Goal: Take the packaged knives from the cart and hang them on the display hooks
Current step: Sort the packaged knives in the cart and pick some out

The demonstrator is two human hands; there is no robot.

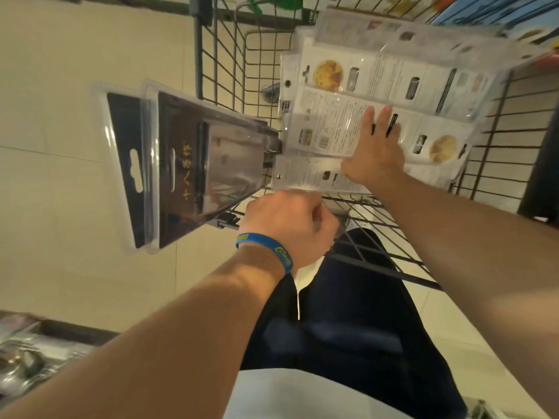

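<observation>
My left hand (290, 225), with a blue wristband, is closed on two dark clear-plastic knife packages (181, 164) held out over the floor to the left of the wire cart (230, 65). Their hang slots point toward the left. My right hand (375, 149) lies flat, fingers spread, on the top white-backed knife package (329, 125) in the pile inside the cart. Several more such packages (393, 74) are stacked behind it. No display hooks are in view.
Beige tiled floor (75, 131) spreads left of the cart. My dark trousers (348, 313) are below the cart's near edge. Blurred packaged goods (33, 358) lie at the lower left. Colourful shelving goods (499, 10) sit beyond the cart at upper right.
</observation>
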